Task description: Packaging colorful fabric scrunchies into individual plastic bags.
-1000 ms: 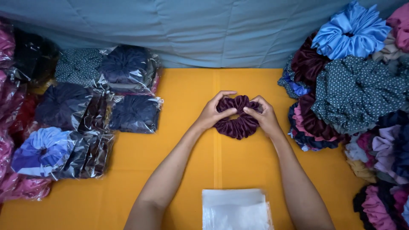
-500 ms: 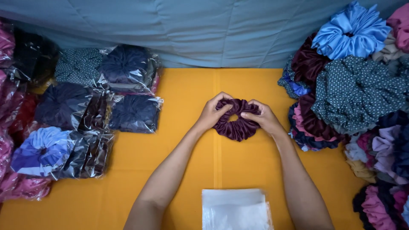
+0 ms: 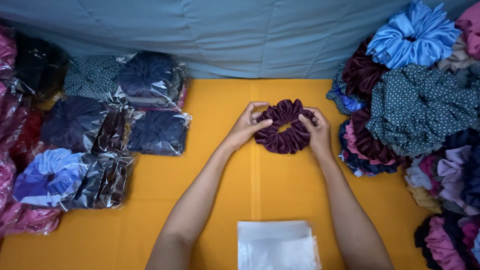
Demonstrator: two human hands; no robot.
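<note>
A dark maroon velvet scrunchie [image 3: 285, 131] lies on the orange table [image 3: 210, 170], held between both my hands. My left hand [image 3: 246, 125] grips its left side with thumb and fingers pinching the fabric. On the right side my right hand [image 3: 316, 131] holds the ruffled edge. The scrunchie's centre hole shows between my fingers.
A stack of clear plastic bags [image 3: 277, 246] lies near the front edge. Bagged scrunchies [image 3: 100, 135] are laid out at the left. A pile of loose scrunchies [image 3: 415, 115] in blue, dotted green, maroon and pink fills the right. A blue-grey cloth [image 3: 225, 35] hangs behind.
Both hands have spread the scrunchie a little and turned it, so its centre hole now shows. The hands stay in the same place on the table.
</note>
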